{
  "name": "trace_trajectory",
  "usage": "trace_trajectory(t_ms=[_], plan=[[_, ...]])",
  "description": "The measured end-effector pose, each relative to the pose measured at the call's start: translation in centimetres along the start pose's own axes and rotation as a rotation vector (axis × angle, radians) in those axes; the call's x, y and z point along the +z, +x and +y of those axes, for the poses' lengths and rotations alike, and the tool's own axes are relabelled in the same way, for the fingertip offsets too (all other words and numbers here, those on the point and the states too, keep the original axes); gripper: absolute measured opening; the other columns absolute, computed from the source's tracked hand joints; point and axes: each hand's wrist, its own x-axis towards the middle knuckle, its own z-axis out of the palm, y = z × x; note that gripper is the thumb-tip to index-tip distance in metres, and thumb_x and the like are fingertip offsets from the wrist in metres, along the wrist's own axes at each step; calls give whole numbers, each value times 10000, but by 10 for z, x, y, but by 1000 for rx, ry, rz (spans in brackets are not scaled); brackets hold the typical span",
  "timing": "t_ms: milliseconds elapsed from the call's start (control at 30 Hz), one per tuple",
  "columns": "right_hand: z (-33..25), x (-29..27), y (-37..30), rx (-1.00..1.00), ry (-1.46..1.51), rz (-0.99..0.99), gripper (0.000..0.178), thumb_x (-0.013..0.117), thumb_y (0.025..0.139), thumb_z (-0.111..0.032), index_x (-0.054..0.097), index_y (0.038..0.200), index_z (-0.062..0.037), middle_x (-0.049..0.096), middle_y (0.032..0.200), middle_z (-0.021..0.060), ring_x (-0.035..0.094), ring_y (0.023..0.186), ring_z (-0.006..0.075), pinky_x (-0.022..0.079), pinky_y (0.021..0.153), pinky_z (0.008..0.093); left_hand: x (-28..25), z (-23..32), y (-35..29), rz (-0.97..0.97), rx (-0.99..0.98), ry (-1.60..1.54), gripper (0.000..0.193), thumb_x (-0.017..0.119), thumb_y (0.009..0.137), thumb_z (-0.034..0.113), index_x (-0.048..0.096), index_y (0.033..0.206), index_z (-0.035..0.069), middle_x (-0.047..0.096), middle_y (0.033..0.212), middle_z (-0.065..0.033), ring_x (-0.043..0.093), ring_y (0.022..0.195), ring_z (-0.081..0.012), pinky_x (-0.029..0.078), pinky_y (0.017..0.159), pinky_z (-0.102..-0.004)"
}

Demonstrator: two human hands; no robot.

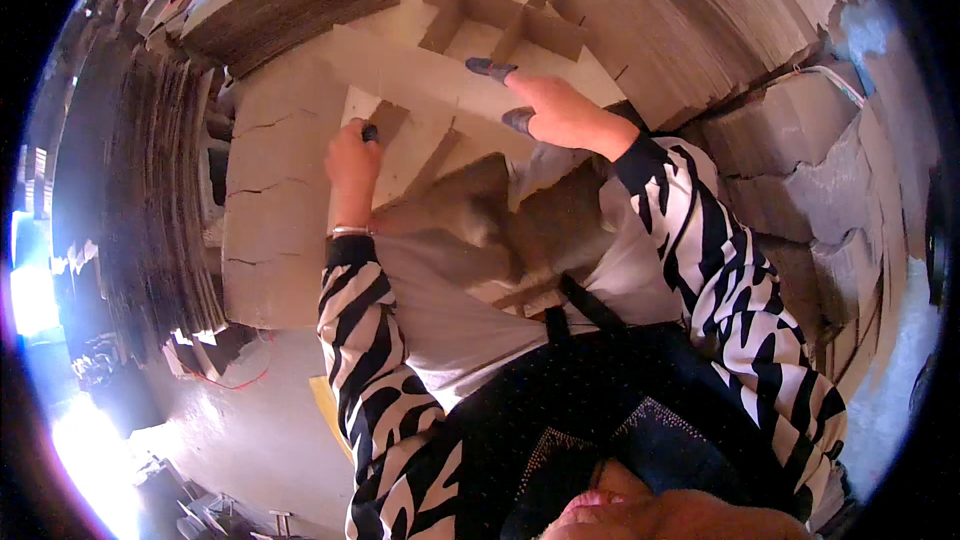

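Note:
My left hand [352,165] is closed, its dark-covered thumb pressed against a small brown cardboard strip [390,123]. Another upright strip [432,162] slants beside it. Behind them runs a long, pale cardboard panel [410,75]. Over the panel's right part reaches my right hand [570,115], thumb and forefinger stretched out and apart, with dark covers on their tips. Whether those fingertips touch the panel I cannot tell. Just beyond the right hand, interlocked cardboard dividers [490,15] form an open, crossed grid.
A thick stack of cardboard strips [290,0] lies at the far left. Tall piles of flat cardboard [150,180] stand at the left, and more cardboard stacks [690,30] rise at the right. Brown cardboard [560,225] rests close to my lap.

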Motion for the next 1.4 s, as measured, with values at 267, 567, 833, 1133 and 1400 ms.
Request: trace_trajectory(t_ms=[267, 567, 833, 1133, 1400], plan=[[-34, 28, 16, -166, -411, -110, 299, 575, 745, -39, 544, 1042, -46, 627, 790, 178, 620, 777, 401, 460, 636, 519, 10, 0, 2, 265, 137, 15, 294, 644, 755, 141, 642, 1048, 119, 667, 936, -135, 648, 849, -362, 488, 783, -487], [20, 42, -15, -104, -475, -165, 322, 660, 743, -90, 554, 1045, -60, 617, 864, 173, 603, 830, 393, 464, 660, 491, 3, 38, -51, -149, 353, -345, 364, 669, 768, 177, 622, 1125, 118, 646, 941, -152, 621, 856, -379, 495, 721, -450], [113, -77, -85, 251, -982, 458, 442, 739, 701, -156, 589, 1106, -58, 532, 1296, 173, 484, 1199, 360, 382, 973, 502, -29, 9, -2, 498, 216, -49, 475, 665, 800, 273, 561, 1245, 141, 572, 1244, -105, 638, 917, -366, 514, 764, -468], [89, -147, -70, 302, -841, 657, 205, 613, 819, -79, 569, 1007, -10, 620, 955, 217, 577, 922, 422, 462, 725, 483, 13, 70, 54, -84, 37, 37, 421, 571, 818, 257, 587, 1223, 147, 646, 1139, -141, 645, 953, -371, 517, 759, -485], [70, -51, 33, 184, 93, 151, 353, 615, 814, -124, 543, 1133, 9, 621, 1040, 250, 601, 978, 423, 473, 787, 435, 21, 62, 53, -44, 4, -93, 368, 549, 827, 209, 608, 1187, 155, 686, 1023, -152, 643, 975, -369, 512, 783, -496]])
